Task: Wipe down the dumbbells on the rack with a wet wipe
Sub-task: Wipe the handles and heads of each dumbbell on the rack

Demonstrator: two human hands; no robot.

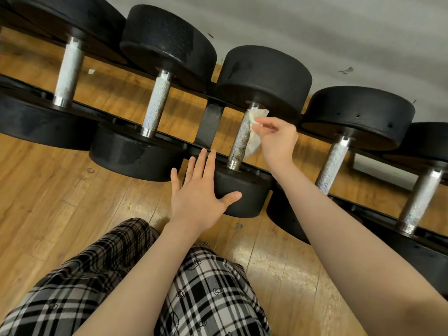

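Dumbbell handle under wet wipe in right hand pinch grip; left hand flat, fingers apart.

Wood plank floor; grey wall; perhaps paper scrap.

A single head-worn camera is looking steeply down and forward from close above the rack, which is running tilted from upper left to lower right. It is also taking in the wooden floor and plaid trousers at the frame's bottom.
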